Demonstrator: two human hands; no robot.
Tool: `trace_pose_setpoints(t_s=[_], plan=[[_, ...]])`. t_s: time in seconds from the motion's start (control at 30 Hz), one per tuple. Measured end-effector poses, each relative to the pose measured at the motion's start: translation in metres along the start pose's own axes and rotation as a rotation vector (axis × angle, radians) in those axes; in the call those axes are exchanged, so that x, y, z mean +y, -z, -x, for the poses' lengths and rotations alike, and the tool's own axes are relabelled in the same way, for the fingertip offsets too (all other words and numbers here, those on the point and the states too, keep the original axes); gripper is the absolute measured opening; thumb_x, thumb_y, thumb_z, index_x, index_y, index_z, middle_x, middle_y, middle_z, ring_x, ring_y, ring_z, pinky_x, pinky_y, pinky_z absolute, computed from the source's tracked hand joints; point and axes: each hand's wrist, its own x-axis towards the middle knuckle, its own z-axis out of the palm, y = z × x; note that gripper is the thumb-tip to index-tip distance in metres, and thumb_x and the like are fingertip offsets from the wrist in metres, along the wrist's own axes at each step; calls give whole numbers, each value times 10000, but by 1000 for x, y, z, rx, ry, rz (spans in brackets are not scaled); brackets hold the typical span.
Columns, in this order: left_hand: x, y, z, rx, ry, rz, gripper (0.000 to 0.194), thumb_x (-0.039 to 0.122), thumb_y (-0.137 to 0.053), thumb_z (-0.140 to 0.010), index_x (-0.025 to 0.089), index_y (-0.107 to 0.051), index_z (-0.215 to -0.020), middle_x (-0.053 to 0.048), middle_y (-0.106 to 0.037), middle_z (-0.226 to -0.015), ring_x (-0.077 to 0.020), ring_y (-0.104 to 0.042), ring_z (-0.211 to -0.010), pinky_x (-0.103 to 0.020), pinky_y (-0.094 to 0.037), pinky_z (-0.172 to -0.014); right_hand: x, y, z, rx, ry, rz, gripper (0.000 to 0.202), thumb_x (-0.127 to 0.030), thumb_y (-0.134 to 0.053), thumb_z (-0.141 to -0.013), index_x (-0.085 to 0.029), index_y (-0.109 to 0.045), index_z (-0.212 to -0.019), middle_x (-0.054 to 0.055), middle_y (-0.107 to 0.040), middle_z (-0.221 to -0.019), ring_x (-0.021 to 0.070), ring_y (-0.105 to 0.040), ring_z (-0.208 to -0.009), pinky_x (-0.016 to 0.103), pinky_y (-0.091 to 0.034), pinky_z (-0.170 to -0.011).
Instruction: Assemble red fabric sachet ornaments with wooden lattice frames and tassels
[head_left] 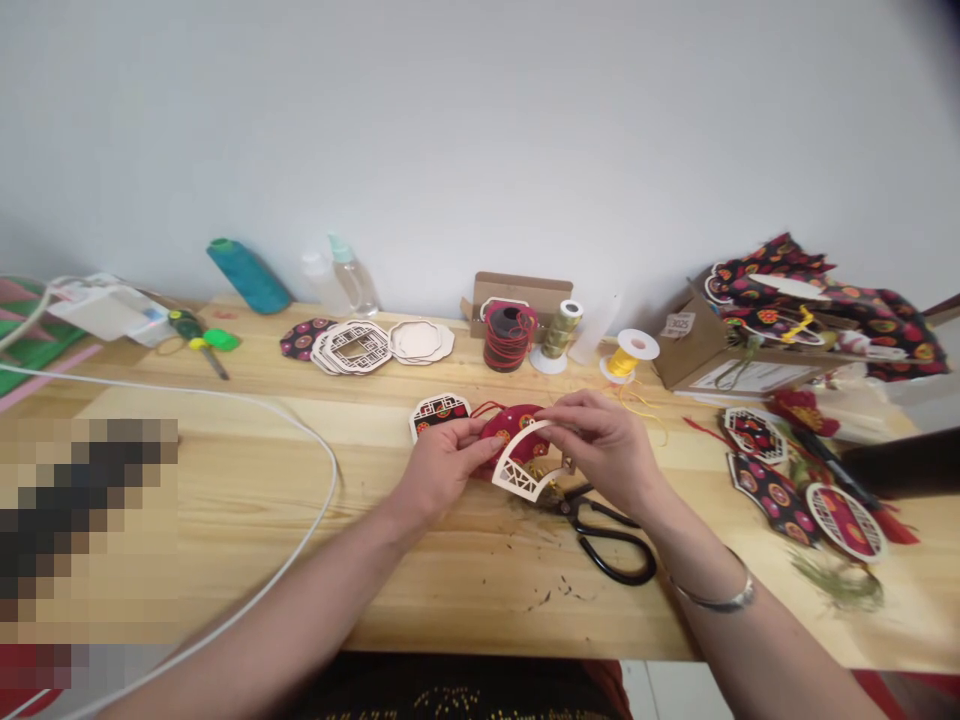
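My left hand [448, 462] pinches the left side of a red patterned fabric piece [511, 425] above the wooden table. My right hand [600, 445] holds a white fan-shaped cut-out frame [520, 478] by its upper right part, and the frame overlaps the front of the fabric. Black-handled scissors [616, 555] lie below my right hand, their blades partly hidden. Behind my left hand rests a dark patterned piece with a white lattice frame [441, 412].
White lattice frames [360, 347] lie at the back. Thread spools [508, 338], a yellow spool [628, 354] and a teal cone [249, 275] are near the wall. A cardboard box [694, 345] holds fabric at right. A white cable [330, 470] curves across the left side.
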Motion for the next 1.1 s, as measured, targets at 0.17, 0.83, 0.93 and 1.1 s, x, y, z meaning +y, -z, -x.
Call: trace_pose_setpoints(t_s=[0.17,0.83,0.93,1.1], plan=[[1,-1,1,-25,33,15,382,324,-844,-594,128,-730,-901,-51,-767,-769,-152,-696,-630,-259,-561,-622,6,-6,2,46,189,187,124,-236,-670,-808,-249,-770,-880,47,-605,-805,168,-574,-745,321,-478,-639],[-1,-4,3,-90,30,-78,420,317,-838,-600,153,-739,-974,-41,-772,-809,-182,-714,-731,-294,-559,-752,0,-8,3,47,143,284,68,-170,-640,-808,-187,-706,-811,62,-640,-827,168,-610,-738,299,-492,-645],[-1,-4,3,-86,25,-93,420,335,-842,-588,146,-746,-951,-46,-769,-793,-186,-710,-714,-299,-559,-742,-1,-8,4,26,116,259,75,-179,-639,-810,-200,-709,-831,68,-656,-867,176,-623,-780,309,-506,-682],[-4,-2,0,-77,26,-109,441,375,-842,-573,138,-749,-933,-56,-760,-750,-196,-699,-672,-318,-564,-691,-1,-8,3,25,77,222,107,-171,-642,-795,-208,-719,-859,76,-679,-910,195,-643,-829,331,-523,-721]])
